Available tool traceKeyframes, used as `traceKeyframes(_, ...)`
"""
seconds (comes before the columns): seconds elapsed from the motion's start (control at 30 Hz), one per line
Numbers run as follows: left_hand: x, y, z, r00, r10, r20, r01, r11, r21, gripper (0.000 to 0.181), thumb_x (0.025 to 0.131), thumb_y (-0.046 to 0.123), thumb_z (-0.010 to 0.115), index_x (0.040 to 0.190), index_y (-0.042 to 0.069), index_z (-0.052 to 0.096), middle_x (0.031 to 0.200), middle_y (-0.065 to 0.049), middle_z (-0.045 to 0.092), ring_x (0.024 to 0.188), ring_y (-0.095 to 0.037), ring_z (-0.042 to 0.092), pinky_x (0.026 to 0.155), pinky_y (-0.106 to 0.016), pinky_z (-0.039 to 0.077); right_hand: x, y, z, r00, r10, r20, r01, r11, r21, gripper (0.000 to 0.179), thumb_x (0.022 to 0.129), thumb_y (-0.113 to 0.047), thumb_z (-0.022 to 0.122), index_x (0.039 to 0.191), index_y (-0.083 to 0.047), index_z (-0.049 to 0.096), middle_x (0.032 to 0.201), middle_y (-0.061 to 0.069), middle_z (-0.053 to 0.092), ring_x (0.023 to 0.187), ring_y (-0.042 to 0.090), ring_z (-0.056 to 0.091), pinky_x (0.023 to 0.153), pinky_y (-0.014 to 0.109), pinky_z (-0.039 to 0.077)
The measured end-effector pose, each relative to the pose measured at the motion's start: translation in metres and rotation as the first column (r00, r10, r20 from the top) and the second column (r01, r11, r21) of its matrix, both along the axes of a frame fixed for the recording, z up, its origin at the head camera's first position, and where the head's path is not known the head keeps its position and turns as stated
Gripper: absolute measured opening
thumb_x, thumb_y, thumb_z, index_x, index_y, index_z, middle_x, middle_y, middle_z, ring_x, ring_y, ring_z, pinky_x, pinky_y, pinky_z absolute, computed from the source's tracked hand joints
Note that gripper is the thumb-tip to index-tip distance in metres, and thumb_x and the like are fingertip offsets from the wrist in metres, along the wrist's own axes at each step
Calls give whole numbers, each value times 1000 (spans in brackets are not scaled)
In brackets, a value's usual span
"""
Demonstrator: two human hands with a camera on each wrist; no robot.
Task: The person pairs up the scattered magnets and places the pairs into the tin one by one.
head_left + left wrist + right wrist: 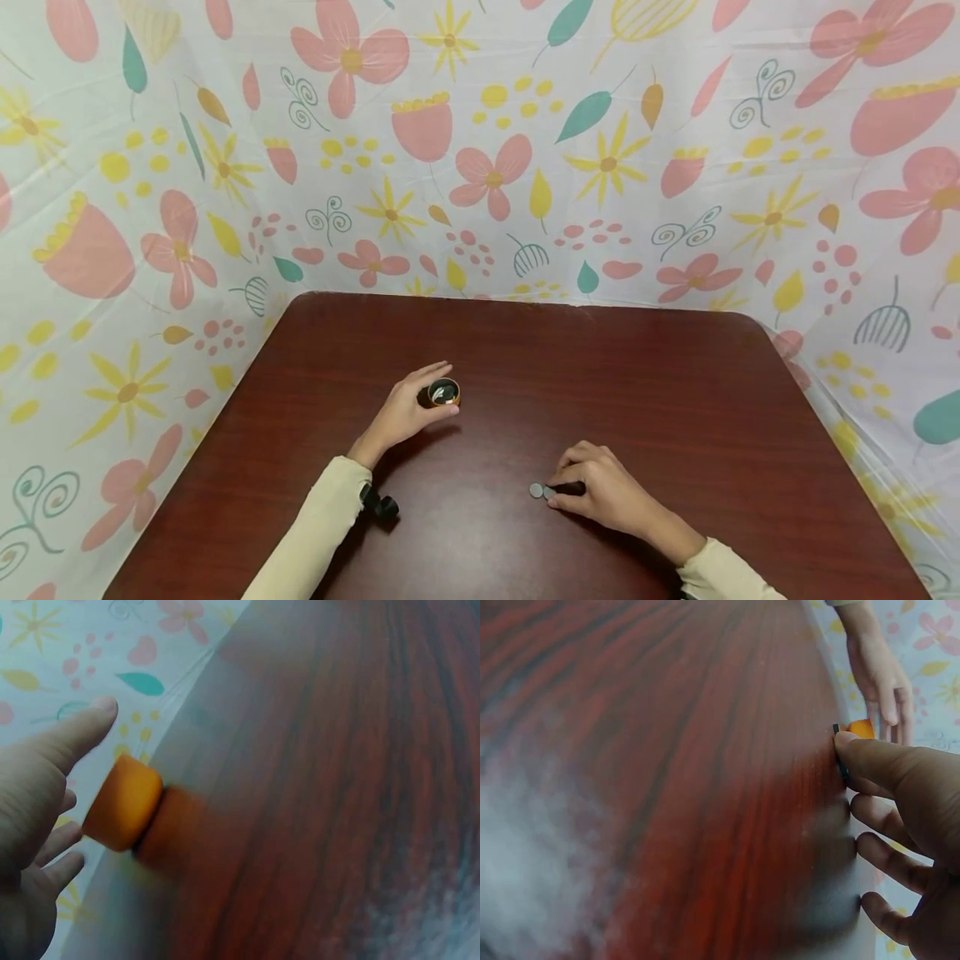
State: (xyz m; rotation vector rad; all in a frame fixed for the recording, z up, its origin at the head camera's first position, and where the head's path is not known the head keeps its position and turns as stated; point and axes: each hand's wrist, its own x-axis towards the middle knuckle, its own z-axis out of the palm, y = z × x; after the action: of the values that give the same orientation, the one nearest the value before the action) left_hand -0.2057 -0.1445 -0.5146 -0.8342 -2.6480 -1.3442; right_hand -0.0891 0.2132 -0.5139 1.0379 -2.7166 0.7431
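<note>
My left hand curves loosely around a small orange cup-like cylinder, fingers behind it and thumb in front. From above, its rim is round, with a dark, shiny inside. The left wrist view shows the extended thumb and fingers beside the smooth orange wall. Lower on the right, my right hand pinches a small flat grey disc between thumb and forefinger, close to the tabletop. A second grey disc lies just left of it, overlapping or touching its edge.
The dark red-brown wooden table is glossy and reflects light near the front. Behind it and at both sides hangs a white flower-printed curtain. A small black device is strapped to the left wrist.
</note>
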Motion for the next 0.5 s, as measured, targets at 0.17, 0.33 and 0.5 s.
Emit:
traceKeyframes(0.17,-1,-3,-7,994,31,109,-36,998,46,78,85,34,85,152,9,51,151,-10,54,132,-26,58,104,-46,51,0,0,0,1000,3,-5,-3,1000,-14,17,79,-30,90,94,-27,83,94,-20,65,90,-1,51,77,32,41)
traceKeyframes(0.33,-1,-4,-11,986,71,154,-77,997,30,77,85,31,85,151,8,51,148,-8,57,122,-27,65,98,-42,55,1,0,0,1000,-1,2,1,1000,-13,17,79,-29,89,94,-26,83,94,-20,65,90,-1,51,78,33,41)
traceKeyframes(0.5,-1,-4,-13,984,88,153,-93,995,28,76,85,30,86,150,7,53,147,-9,58,122,-28,66,97,-42,56,1,0,0,1000,3,3,-3,1000,-16,16,80,-29,89,95,-27,83,93,-21,65,90,-1,51,78,34,42)
